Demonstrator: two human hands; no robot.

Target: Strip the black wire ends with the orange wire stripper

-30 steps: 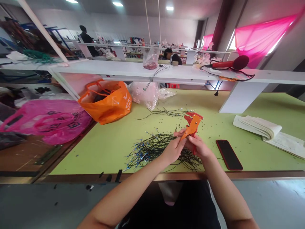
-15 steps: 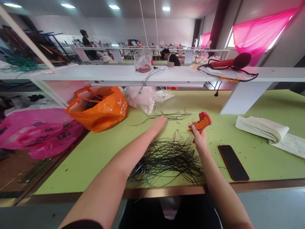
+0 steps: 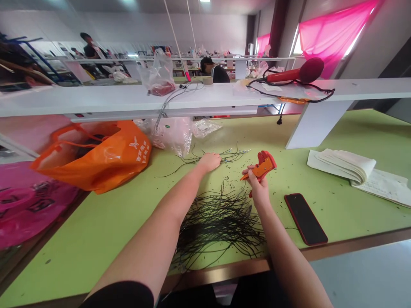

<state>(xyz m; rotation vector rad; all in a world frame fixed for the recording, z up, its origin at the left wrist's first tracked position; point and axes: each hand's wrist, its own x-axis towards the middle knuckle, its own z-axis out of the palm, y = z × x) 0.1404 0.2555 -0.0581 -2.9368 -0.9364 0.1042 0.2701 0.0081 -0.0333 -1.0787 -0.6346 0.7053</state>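
My left hand point(image 3: 210, 161) rests over a small bunch of thin black wires point(image 3: 234, 156) at mid-table. Its fingers are curled together, and their tips are hidden, so what they hold cannot be made out. In my right hand point(image 3: 257, 185) is a red and orange wire stripper point(image 3: 263, 166), its head pointing up and away from me. Between my forearms spreads a large loose pile of black wires point(image 3: 221, 222), close to the table's front edge. Small dark clippings lie scattered near both hands.
A red-edged phone point(image 3: 306, 219) lies right of my right forearm, with a folded paper pad point(image 3: 343, 164) beyond it. An orange bag point(image 3: 109, 156) and clear plastic bags point(image 3: 175, 134) stand at the back left. A white shelf point(image 3: 208, 95) crosses behind, carrying a red heat gun point(image 3: 295, 73).
The camera view has swung right, so the surroundings sit further left. My left hand stays at the small bunch, now with its fingers more curled. My right hand still grips the wire stripper.
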